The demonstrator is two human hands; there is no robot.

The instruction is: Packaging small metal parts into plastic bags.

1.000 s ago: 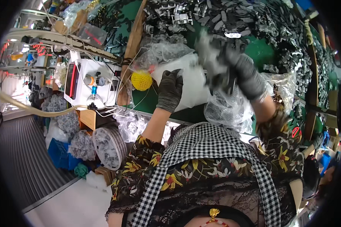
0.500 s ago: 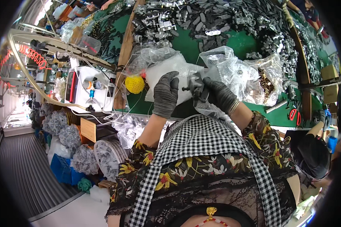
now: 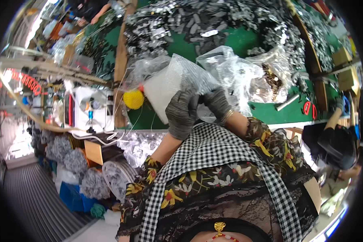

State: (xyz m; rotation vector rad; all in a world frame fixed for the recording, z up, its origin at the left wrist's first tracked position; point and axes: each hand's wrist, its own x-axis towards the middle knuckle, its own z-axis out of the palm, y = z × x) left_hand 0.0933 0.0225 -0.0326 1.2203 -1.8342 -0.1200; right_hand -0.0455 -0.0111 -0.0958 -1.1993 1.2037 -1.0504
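Observation:
My left hand (image 3: 182, 113), in a dark grey glove, is closed with its fingers curled inward. My right hand (image 3: 218, 105), gloved the same way, meets it with its fingertips pressed together. Between them the grip is hidden, so I cannot make out what they hold; the dark metal part seen earlier is out of sight. A sheet of clear bubble wrap (image 3: 187, 72) reaches down to the fingers, over a white foam sheet (image 3: 157, 90) beside my left hand. More crumpled bubble wrap (image 3: 236, 74) lies just beyond my right hand.
Piles of metal parts (image 3: 147, 32) and dark flat pieces (image 3: 189, 24) cover the far green table (image 3: 240, 38). A yellow ball (image 3: 133, 99) sits at left. Red scissors (image 3: 309, 109), a bag of brass-coloured pieces (image 3: 272, 76) and a wooden divider (image 3: 120, 68) are near. Another person works at right.
My hands have come together, the left moving right and down, the right moving left. The dark metal part has gone from sight. The bubble wrap now stands up above my fingers.

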